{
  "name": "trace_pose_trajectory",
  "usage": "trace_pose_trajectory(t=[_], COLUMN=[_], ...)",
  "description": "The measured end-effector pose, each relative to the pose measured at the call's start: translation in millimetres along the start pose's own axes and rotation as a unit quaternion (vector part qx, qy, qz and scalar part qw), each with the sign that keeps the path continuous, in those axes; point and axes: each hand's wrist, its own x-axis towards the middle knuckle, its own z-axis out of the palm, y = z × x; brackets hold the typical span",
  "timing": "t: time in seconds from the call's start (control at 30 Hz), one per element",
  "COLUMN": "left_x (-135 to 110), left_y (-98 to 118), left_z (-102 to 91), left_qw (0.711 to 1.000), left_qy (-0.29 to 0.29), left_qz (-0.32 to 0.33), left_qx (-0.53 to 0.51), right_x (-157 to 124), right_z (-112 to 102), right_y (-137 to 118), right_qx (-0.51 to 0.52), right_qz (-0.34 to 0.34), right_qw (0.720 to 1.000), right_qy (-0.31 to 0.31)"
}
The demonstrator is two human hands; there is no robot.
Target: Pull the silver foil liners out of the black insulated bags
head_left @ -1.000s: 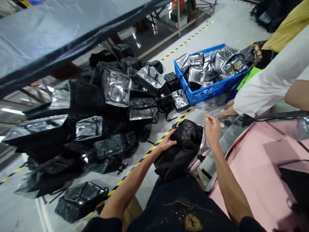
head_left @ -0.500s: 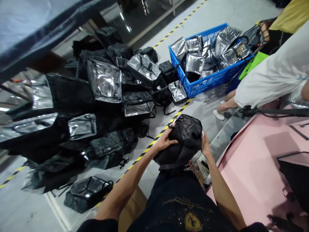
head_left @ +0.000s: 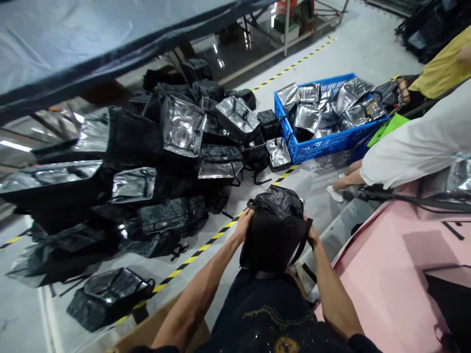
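A black bag with a dark camouflage-patterned panel [head_left: 274,235] is held in front of my body between both hands. My left hand [head_left: 244,221] grips its left upper edge, fingers closed on the fabric. On the opposite side, my right hand [head_left: 309,228] holds the right edge, partly covered by a hanging black strap. The bag's plain black face is turned up toward me. Its inside is hidden from view.
A large pile of black bags with silver linings [head_left: 184,125] lies to the left. Beyond stands a blue plastic crate [head_left: 331,147] filled with similar bags. A person in white [head_left: 415,132] stands at right, near a pink-covered table [head_left: 386,264]. Yellow-black tape [head_left: 206,245] crosses the floor.
The bag has been turned so its plain black face shows more, and a strap now hangs by my right hand. Both hands still hold it. The view has shifted.
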Motion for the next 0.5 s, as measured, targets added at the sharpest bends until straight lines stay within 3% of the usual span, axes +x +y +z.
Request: trace_pose_trajectory(t=[0.13, 0.23, 0.3, 0.37, 0.43, 0.5], left_x=[5, -4, -27, -62, -98, -122], left_y=[14, 52, 93, 139, 181, 204], left_z=[8.2, 14.0, 16.5, 18.1, 19.5, 21.5], left_qw=[0.999, 0.996, 0.984, 0.951, 0.904, 0.856], left_qy=[0.031, 0.056, 0.086, 0.105, 0.093, 0.056], left_qz=[-0.003, 0.046, 0.14, 0.286, 0.409, 0.484], left_qx=[0.031, 0.058, 0.063, 0.06, 0.081, 0.174], right_x=[-11, -20, -34, -53, -72, -82], right_z=[-10, -35, -53, -63, -60, -42], right_y=[-10, -39, -74, -116, -156, -179], right_qx=[-0.028, -0.064, -0.128, -0.237, -0.332, -0.374], right_qz=[0.011, -0.013, -0.046, -0.098, -0.182, -0.266], right_qw=[0.996, 0.984, 0.961, 0.911, 0.85, 0.812], right_qy=[0.083, 0.168, 0.241, 0.324, 0.366, 0.362])
